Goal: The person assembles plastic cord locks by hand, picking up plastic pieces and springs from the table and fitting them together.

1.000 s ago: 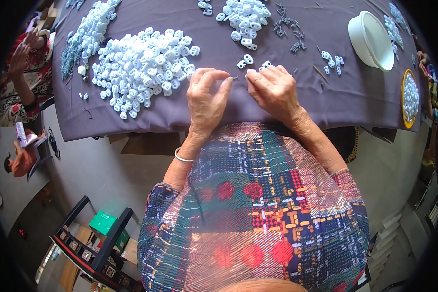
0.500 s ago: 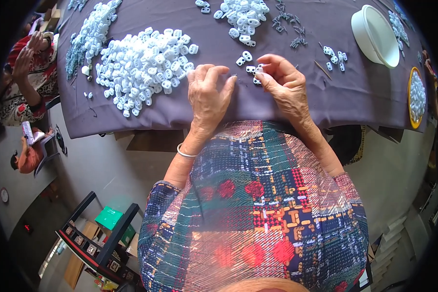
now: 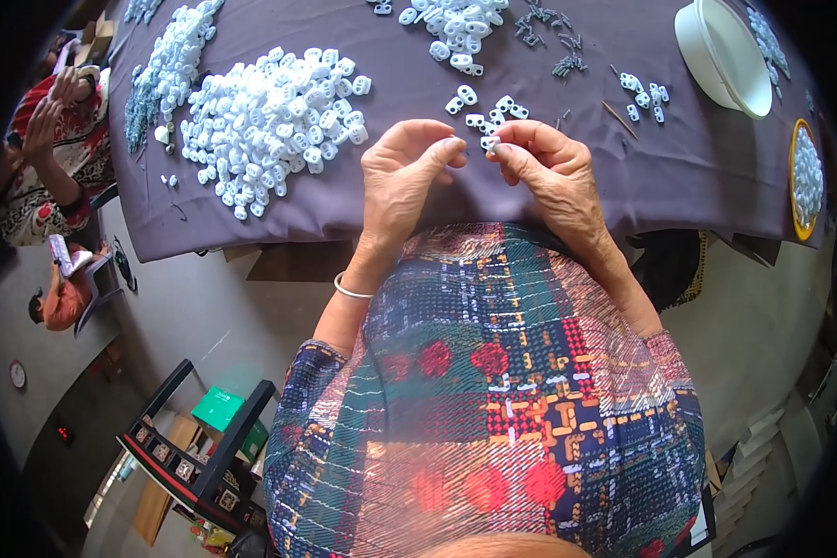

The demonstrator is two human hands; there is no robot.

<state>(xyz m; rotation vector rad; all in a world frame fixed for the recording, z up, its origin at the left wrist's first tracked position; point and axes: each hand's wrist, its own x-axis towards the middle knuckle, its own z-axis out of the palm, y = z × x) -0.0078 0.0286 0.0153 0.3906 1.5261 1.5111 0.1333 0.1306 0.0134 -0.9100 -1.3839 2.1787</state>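
Observation:
My left hand (image 3: 402, 177) and my right hand (image 3: 551, 175) are raised just above the near edge of a table under a dark purple cloth (image 3: 409, 200), fingertips nearly meeting. My right hand pinches a small white plastic piece (image 3: 489, 143) between thumb and forefinger. My left hand's fingertips are bunched together close beside it; whether they touch the piece I cannot tell. A few loose white plastic pieces (image 3: 486, 110) lie on the cloth just beyond my fingers. A large heap of the same white pieces (image 3: 274, 121) lies to the left.
A second white heap (image 3: 451, 23) and small dark metal parts (image 3: 553, 42) lie farther back. A white bowl (image 3: 721, 51) stands at the right, a yellow-rimmed dish of white pieces (image 3: 806, 177) at the far right. Another person (image 3: 51, 139) sits at the left.
Both hands have lifted off the cloth and drawn toward me. My right hand has picked a white piece up from the loose ones, and the fingertips have come together.

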